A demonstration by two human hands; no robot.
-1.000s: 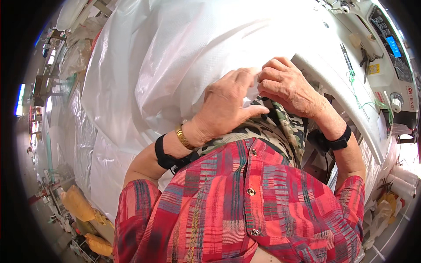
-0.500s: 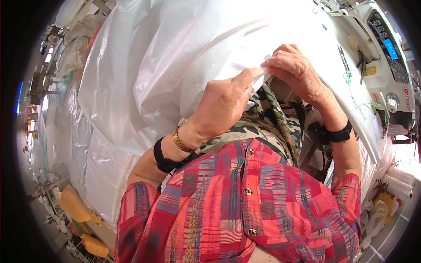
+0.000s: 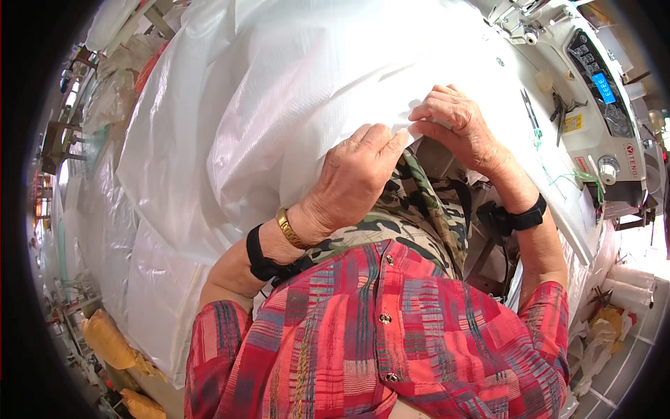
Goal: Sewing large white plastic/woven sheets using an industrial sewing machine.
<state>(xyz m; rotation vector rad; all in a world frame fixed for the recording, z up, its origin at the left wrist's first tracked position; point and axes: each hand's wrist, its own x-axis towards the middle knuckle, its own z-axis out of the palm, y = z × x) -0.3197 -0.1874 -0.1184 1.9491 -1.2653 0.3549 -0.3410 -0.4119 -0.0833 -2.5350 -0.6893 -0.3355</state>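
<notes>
A large white woven plastic sheet [image 3: 258,105] spreads in folds over the table and hangs toward my lap. My left hand [image 3: 359,174] is closed on the sheet's near edge, its thumb and fingers pressed together. Close beside it on the right, my right hand [image 3: 453,126] pinches the same edge between thumb and fingertips. The fingertips of both hands almost meet, and the glare hides the exact fold between them.
At the right stands a white sewing machine [image 3: 572,105] with a lit blue display. Scissors [image 3: 530,112] and green thread [image 3: 558,171] lie on the white tabletop near it. Yellow bundles [image 3: 112,339] are at lower left; white rolls [image 3: 628,286] stand at lower right.
Both hands keep hold of the sheet's edge. My right hand has come slightly lower and its fingers have shifted along the edge; the whole view has moved a little.
</notes>
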